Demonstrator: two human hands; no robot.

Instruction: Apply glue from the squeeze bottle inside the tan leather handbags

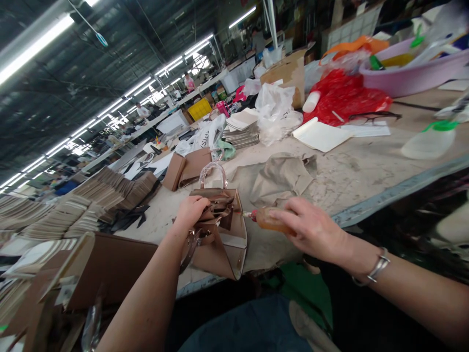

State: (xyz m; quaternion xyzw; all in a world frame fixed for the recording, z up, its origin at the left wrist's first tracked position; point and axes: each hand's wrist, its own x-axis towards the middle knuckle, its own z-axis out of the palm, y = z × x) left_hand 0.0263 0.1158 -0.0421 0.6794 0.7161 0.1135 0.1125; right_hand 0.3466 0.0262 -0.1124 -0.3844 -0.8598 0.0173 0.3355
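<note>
A brown handbag (pixel 216 254) lies on its side at the table's front edge, its open end facing right and showing a pale edge. One handle (pixel 214 171), wrapped in clear film, arches up behind it. My left hand (pixel 192 211) is closed on the bag's upper left, gripping folded material there; the fingertips are partly hidden. In my right hand (pixel 309 227) is an amber glue bottle (pixel 273 220) with a red collar and thin nozzle. It is held almost level, the nozzle pointing left at the bag's open rim; whether the tip touches cannot be made out.
Stacks of brown panels (pixel 106 195) and another brown bag (pixel 113 269) crowd the left. Behind lie plastic bags (pixel 276 110), papers (pixel 322 134), eyeglasses (pixel 377 116) and a lilac basin (pixel 403 78). A green-capped bottle (pixel 428 142) stands right, near the table edge (pixel 399 188).
</note>
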